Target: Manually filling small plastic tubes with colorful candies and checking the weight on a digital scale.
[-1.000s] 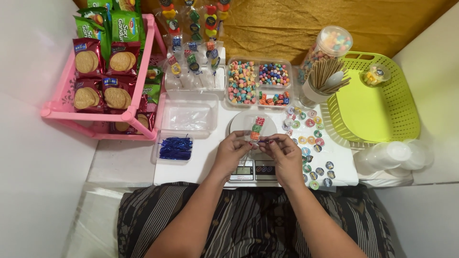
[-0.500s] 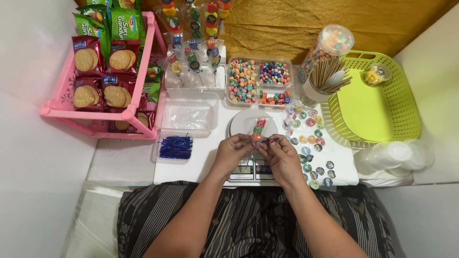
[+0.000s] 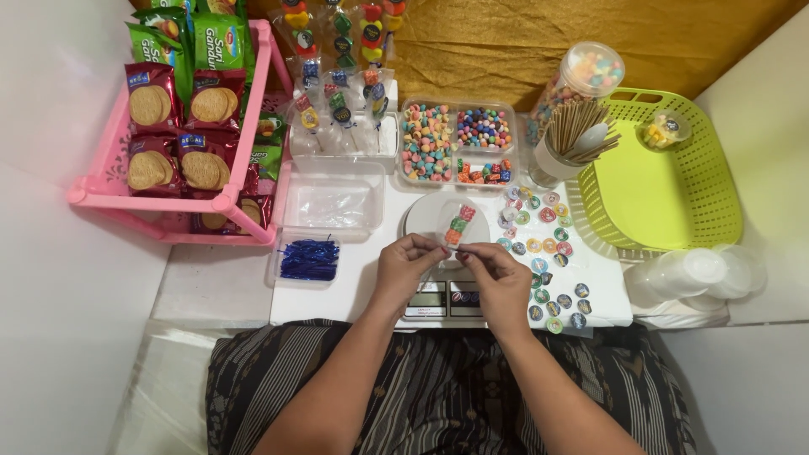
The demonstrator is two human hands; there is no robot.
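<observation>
Hard to make out at the pinch itself: fingertips of both hands meeting over the lower end of a candy skewer [image 3: 459,226], hiding that end and whatever stick runs through it. Left hand [image 3: 409,268] clenched around the bottom of the skewer's clear wrap, thumb and forefinger pressed together; right hand [image 3: 497,276] pinching the same spot from the other side, red-painted nails just visible. Half covered by both wrists: a small digital scale [image 3: 447,297], only its display strip and the round white pan showing. Skewer itself slim, sheathed in clear film, stacked with small sugared pieces in pink, orange and green, tilted up and away from the hands, hovering above the scale pan at the centre of the white table [image 3: 371,261]. Cut off by the top edge: finished skewers [image 3: 341,50] standing upright. Just right of the scale, round stickers [image 3: 548,253] scattered in many colours. Farther back, a divided candy tray [image 3: 459,143], a cup of wooden sticks [image 3: 573,139] and a lime-green basket [image 3: 666,177]. To the left, an empty clear tub [image 3: 333,202], a box of blue twist ties [image 3: 308,258], and a pink rack [image 3: 168,194] of biscuit packs.
</observation>
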